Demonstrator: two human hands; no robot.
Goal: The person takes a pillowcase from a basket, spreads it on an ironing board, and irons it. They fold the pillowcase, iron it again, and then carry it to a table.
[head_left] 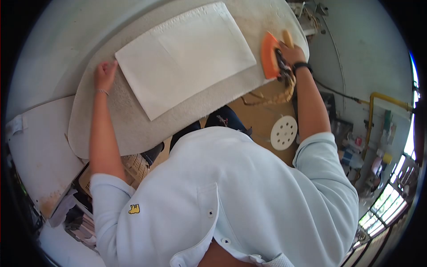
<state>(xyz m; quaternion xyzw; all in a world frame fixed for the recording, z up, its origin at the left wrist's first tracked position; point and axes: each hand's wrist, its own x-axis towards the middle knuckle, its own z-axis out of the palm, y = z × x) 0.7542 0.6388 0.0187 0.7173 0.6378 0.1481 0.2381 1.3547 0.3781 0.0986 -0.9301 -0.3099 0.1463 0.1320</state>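
Note:
A folded white cloth (187,58) lies flat on a pale padded ironing board (240,93). At the cloth's left corner, my left hand (106,75) has its fingers curled in and pinches the edge. My right hand (293,54) is wrapped round the handle of an orange iron (268,55), at the right end of the board. The iron is just to the right of the cloth and apart from it. A cord wrapped in tan cloth hangs down from the iron's rear. Part of the iron's handle is hidden by my fingers.
A white round disc with several holes (283,132) is below the board on the right. A white cabinet top (42,151) stands at the left. Yellow pipe (371,115) and cluttered shelves line the right wall. A woven chair seat (135,167) shows under my left arm.

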